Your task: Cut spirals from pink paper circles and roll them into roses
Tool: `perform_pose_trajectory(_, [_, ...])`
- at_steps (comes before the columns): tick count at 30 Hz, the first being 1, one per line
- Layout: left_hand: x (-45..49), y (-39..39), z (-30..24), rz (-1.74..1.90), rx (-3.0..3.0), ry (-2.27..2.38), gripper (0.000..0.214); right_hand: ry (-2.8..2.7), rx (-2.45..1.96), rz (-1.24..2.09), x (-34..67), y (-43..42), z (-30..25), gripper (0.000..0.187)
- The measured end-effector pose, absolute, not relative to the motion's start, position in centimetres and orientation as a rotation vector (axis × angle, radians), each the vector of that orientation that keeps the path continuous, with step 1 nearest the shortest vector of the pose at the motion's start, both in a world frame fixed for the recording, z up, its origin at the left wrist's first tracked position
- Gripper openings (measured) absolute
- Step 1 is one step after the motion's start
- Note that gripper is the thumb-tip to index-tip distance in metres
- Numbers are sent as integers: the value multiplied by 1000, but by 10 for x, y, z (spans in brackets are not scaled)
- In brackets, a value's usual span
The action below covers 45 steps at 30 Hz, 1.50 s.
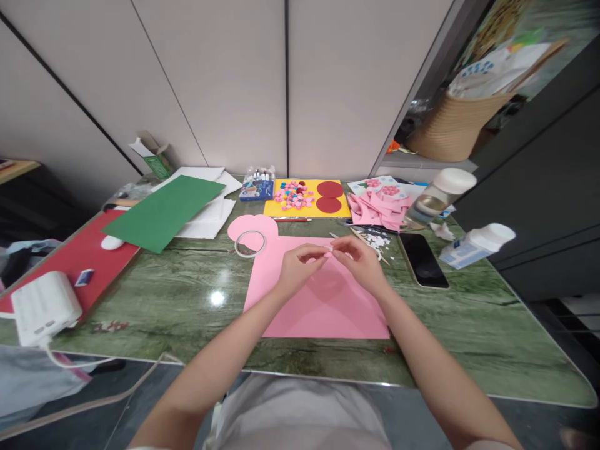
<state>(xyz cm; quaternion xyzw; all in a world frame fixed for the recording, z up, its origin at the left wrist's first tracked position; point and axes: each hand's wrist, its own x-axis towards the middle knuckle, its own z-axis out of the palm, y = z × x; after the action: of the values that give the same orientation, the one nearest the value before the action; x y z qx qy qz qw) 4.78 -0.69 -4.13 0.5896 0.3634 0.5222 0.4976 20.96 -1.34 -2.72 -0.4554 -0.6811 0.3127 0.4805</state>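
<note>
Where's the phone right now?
In the head view, the phone lies on the table, right of the pink sheet and the right hand, just left of the white bottle.

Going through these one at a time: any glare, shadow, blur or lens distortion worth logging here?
Head view: a bright glare spot on the green table; a soft shadow on the pink sheet below the fingers; the white bottle leans outward, likely wide-angle stretch; the small pink piece being pinched is too blurred to make out.
</note>
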Motion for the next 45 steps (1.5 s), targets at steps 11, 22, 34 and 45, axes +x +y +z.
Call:
perform_pose_trajectory(11, [47, -2, -42, 1117, 1199, 824, 27, -1706, -1113, 764, 211, -14, -24, 13])
perform_pose_trajectory(22, [41, 1, -39, 1035, 1231, 772, 27, -1752, -1142, 833, 216, -14, -16, 16])
perform_pose_trajectory(34, [43, 3, -45, 1027, 1190, 752, 27, -1917, -1131, 465, 216, -16, -16, 11])
perform_pose_trajectory(45, [42, 5, -46, 1006, 1186, 768, 28, -2045, -1131, 308, 219, -16, -16, 14])
